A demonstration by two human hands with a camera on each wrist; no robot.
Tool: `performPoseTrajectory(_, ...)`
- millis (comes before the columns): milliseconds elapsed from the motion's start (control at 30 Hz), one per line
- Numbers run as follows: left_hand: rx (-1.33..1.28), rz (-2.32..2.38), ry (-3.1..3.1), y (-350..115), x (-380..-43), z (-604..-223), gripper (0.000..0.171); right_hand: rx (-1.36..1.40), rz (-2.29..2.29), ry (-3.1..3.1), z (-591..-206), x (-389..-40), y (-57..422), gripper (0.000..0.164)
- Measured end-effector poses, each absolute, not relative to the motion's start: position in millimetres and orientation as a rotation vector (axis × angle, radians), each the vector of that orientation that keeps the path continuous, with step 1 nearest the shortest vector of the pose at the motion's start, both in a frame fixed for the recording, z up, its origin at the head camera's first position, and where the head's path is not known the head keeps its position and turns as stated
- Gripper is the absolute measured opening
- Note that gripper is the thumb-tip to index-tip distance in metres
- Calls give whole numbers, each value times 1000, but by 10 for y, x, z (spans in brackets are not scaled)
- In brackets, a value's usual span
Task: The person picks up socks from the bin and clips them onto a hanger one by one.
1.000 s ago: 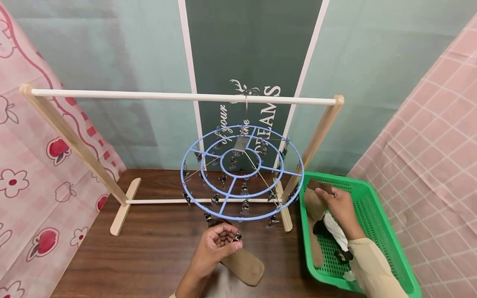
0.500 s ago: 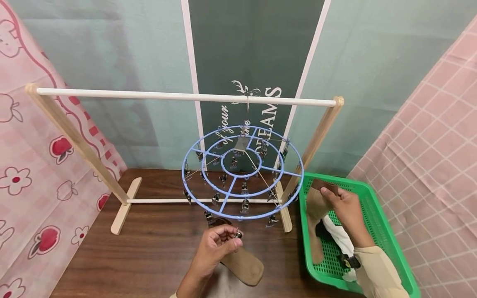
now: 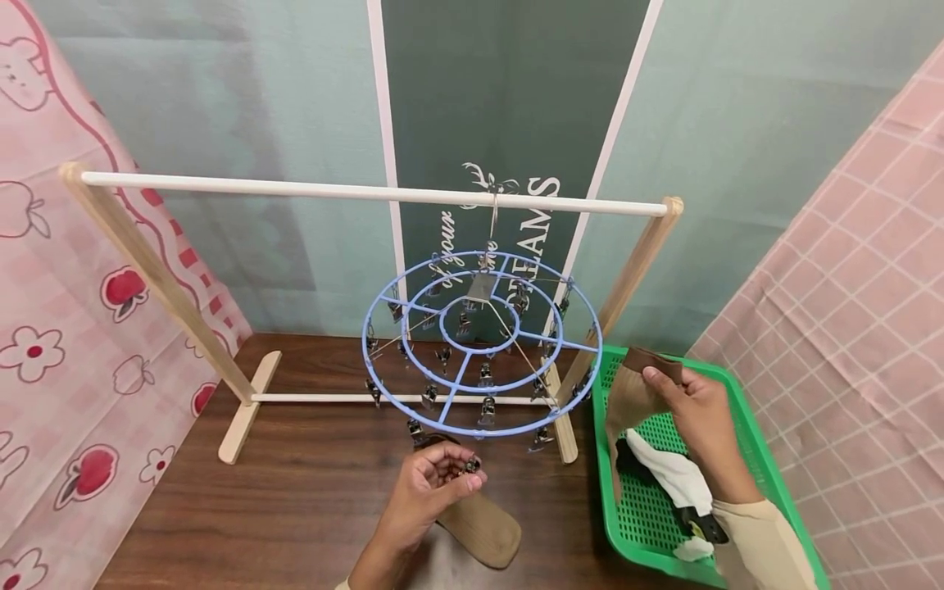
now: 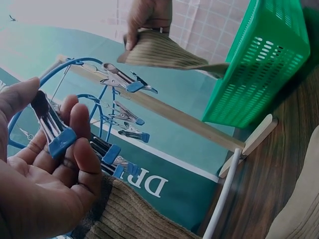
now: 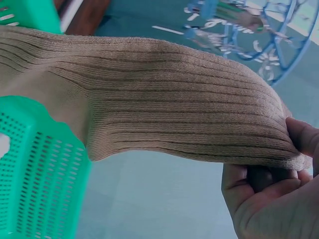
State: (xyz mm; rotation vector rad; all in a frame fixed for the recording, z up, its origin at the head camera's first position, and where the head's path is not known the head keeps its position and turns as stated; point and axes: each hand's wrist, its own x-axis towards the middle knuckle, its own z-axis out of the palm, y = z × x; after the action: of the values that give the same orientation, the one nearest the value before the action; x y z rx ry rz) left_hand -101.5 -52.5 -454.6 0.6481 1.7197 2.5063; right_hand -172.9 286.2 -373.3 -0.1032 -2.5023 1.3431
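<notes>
My left hand (image 3: 435, 483) pinches a metal clip with blue tips (image 4: 52, 124) between thumb and fingers, at the near edge of a round blue clip hanger (image 3: 509, 432). Beside that hand a brown ribbed sock (image 3: 483, 531) hangs from the hanger, its foot toward me. My right hand (image 3: 704, 422) grips a second brown sock (image 5: 174, 99) by its darker cuff above the green basket (image 3: 656, 516). This sock's lower end reaches down into the basket. In the right wrist view it stretches nearly level.
The hanger hooks over the white bar (image 3: 295, 189) of a wooden stand, and several other clips dangle from it. White and black socks (image 3: 671, 479) lie in the basket, right of the stand. Patterned cloths enclose both sides of the brown table (image 3: 221, 516).
My right hand has moved slightly right and toward me, drawing the brown sock partly up from the basket. More of the white sock shows. The left hand stays at its clip.
</notes>
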Motion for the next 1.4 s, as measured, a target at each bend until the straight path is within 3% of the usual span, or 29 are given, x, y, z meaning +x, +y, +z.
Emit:
performPoseTrajectory(500, 740, 2468, 1724, -532, -1010, -4536, 24, -78, 1350, -2326, -3375, -1466, 2718, 22)
performPoseTrajectory(700, 728, 2469, 1714, -550, -1014, -4523, 23, -141, 1355, -2278, -3238, -1352, 2658, 8)
performPoseTrajectory(1200, 734, 2519, 1700, -573, -1016, -4522, 26, -5, 1254, -2245, -2965, -1056, 2370, 7)
performPoseTrajectory(1400, 742, 2534, 1662, -577, -1009, -4522, 26, 281, 1257, -2315, -3041, -954, 2247, 16)
